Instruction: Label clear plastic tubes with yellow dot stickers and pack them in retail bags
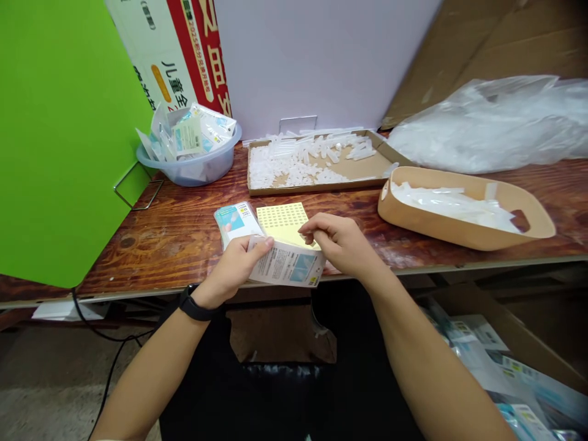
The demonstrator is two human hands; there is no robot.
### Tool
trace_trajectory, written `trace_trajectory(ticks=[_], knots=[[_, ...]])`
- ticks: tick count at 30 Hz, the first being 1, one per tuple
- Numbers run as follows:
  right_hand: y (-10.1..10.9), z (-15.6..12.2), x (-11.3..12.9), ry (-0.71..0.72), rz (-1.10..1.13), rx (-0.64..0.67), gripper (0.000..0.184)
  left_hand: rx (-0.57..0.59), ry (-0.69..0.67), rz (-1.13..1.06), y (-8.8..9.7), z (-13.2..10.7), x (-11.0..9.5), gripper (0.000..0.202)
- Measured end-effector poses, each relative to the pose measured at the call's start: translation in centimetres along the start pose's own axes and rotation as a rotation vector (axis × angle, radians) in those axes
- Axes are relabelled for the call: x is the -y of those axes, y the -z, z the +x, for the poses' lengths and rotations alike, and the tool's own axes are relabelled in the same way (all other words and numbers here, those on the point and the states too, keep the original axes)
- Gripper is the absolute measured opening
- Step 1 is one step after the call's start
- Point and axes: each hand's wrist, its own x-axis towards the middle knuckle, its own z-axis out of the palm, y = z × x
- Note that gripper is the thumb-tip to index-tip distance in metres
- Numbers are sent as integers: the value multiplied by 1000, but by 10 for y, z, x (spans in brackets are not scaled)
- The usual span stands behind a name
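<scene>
Pale yellow paper sheet [282,223], printed with a grid of small dots, is lying partly over a white printed card [287,263] with a blue picture, and the person is holding both at the front edge of a brown wooden table [151,245]. The left hand [232,269] is clamping the white printed card between thumb and fingers, and a black wristband [195,304] is circling that wrist. The right hand [342,245] is pinching the pale yellow paper sheet at its right edge, with the fingers and thumb coming together on it. A small stack of teal and white cards [236,222] is lying just beside the sheet. Behind the hands, a shallow cardboard tray [321,187] is holding many white plastic tubes, and a tan plastic tub [463,226] is holding clear plastic pieces on the right. A translucent blue bowl [193,174] is standing at the back left, filled with printed packets.
</scene>
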Motion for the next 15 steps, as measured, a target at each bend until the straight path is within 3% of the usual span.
trace_trajectory(ticks=[4,10,12,15], knots=[[7,-3,12,-135,243,201,17,29,-67,223,1,-3,-4,34],[-1,-6,23,-383,503,525,30,85,-132,350,-2,-7,-7,26],[-3,-6,24,-370,509,535,29,88,-102,341,-1,-7,-8,26],[-5,-7,26,-260,376,419,22,65,-9,291,0,-6,-9,29]])
